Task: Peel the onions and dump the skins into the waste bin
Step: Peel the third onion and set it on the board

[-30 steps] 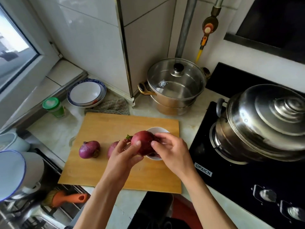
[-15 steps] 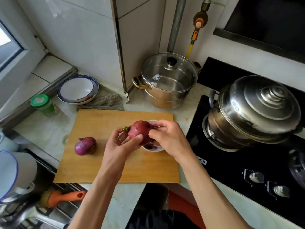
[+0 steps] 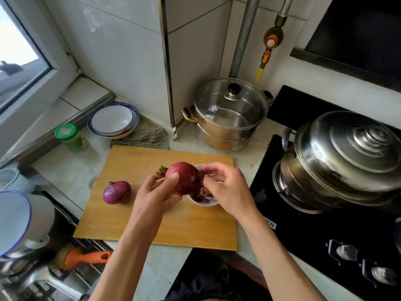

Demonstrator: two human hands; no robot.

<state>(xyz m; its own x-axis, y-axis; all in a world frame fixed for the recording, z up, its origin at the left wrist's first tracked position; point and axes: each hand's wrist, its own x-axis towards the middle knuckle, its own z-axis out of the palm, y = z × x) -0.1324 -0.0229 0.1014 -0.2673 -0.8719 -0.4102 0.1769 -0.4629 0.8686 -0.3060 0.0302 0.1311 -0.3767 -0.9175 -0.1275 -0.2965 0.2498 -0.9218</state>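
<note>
Left hand (image 3: 155,193) grips the red onion (image 3: 184,178) above the small white bowl (image 3: 202,203) (skins fall in); right hand (image 3: 225,187), at 3 o'clock, pinches skin.

Red onion (image 3: 186,178) in left hand (image 3: 155,195), right hand (image 3: 227,187) pinching its skin, above white bowl (image 3: 204,203)

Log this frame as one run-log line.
stage: peeling | left hand: holds red onion above small white bowl | right hand: pinches skin | second onion: on cutting board
</note>
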